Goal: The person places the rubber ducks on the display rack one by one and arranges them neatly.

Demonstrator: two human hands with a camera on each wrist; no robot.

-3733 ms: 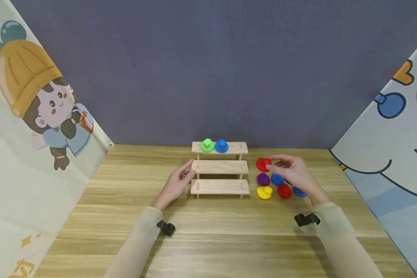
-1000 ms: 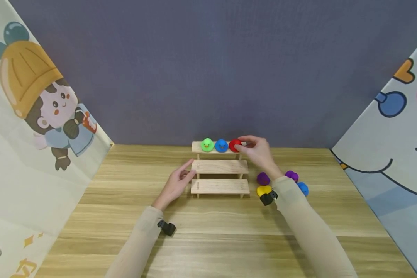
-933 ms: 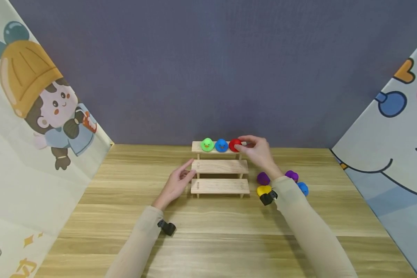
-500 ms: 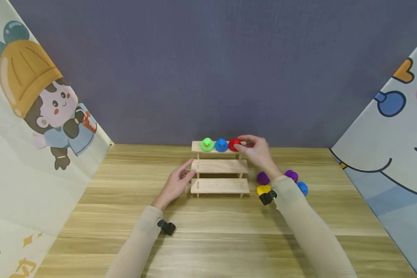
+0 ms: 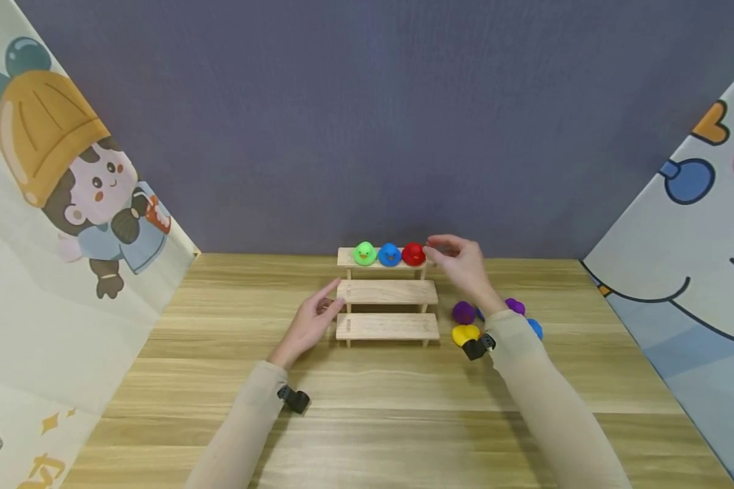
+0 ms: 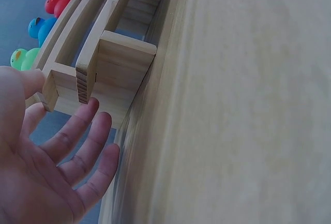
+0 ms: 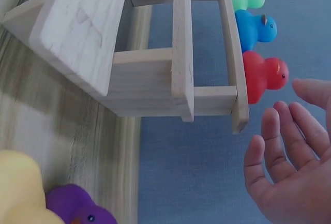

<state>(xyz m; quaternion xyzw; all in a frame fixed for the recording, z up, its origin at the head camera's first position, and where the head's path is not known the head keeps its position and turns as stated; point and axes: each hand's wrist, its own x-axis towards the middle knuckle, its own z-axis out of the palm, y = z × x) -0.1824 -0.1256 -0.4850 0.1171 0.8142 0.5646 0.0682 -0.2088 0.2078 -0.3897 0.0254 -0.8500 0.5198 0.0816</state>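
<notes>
A three-step wooden stand [image 5: 387, 292] bears a row of rubber ducks on its top step: a green duck [image 5: 365, 254], a blue duck [image 5: 389, 255] and a red duck [image 5: 413, 255] at the right. Just right of the red duck, my right hand [image 5: 461, 266] hovers with fingers apart from it and holds nothing; the right wrist view shows a gap between fingertips and red duck [image 7: 264, 76]. At the stand's left side, my left hand [image 5: 308, 324] has relaxed fingers, its fingertips [image 6: 89, 109] right at the ends of the steps.
Right of the stand, more ducks lie on the wooden table [image 5: 367, 421]: a purple duck [image 5: 463, 313], a yellow duck [image 5: 465, 335], another purple duck [image 5: 515, 306] and a blue duck [image 5: 535, 329]. My right forearm partly covers this group. A dark wall panel [image 5: 379, 122] rises behind the stand.
My right hand carried the red duck from the table to the top step, beside the blue duck. It has since let go and drawn slightly right. My left hand stayed put.
</notes>
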